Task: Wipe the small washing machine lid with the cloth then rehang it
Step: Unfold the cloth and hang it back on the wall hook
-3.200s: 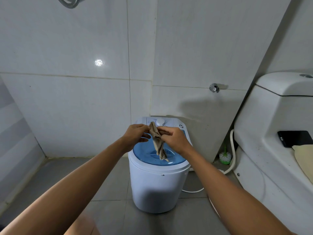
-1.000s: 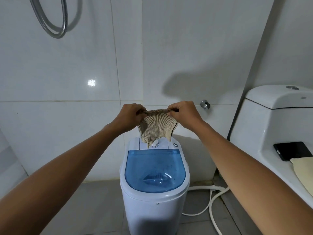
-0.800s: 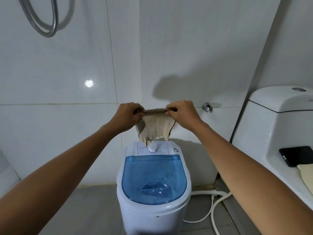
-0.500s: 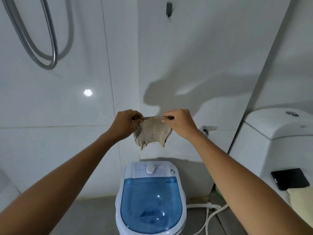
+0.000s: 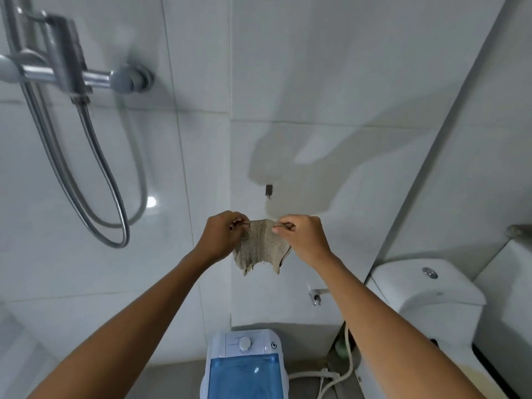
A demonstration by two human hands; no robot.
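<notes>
**Head view: rehanging step, cloth raised toward the hook**

Far left, on the white tiled wall [image 5: 86,283]: a chrome shower rail and bracket [image 5: 66,70] with a looped silver metal hose [image 5: 115,197] hanging below; no part in the task

Centre, left to right: left hand [image 5: 221,240] pinching the left top corner of the small beige knitted cloth [image 5: 260,249], fingers curled round the edge; cloth stretched flat between both hands, lower edge ragged and hanging free; right hand [image 5: 305,240] pinching the right top corner likewise, thumb and fingers closed on the fabric. Both arms extended up and forward

Just above the cloth and slightly to the right, apart from it: a small dark wall hook [image 5: 269,191], bare, sitting in the shadow of the hands. Lower on the wall, a chrome tap fitting [image 5: 316,296]

Bottom centre, well below the hands: the small white washing machine [image 5: 244,344] with its translucent blue plastic lid [image 5: 244,378], closed, nothing lying on it

Right: white ceramic toilet cistern [image 5: 426,289] and white hoses [image 5: 331,378] on the floor

Judged stage: wiping seemingly finished, since cloth well clear of the lid and held up near the hook; hanging not yet done

Next move, as a judgement: lift the top edge a little higher and a touch rightward, then catch a loop or the open knit over the hook tip before letting go. No hanging loop discernible on the cloth, so possibly needing one hand freed to feel for the hook. Risk: loose weave slipping off a short hook and dropping onto the machine
</notes>
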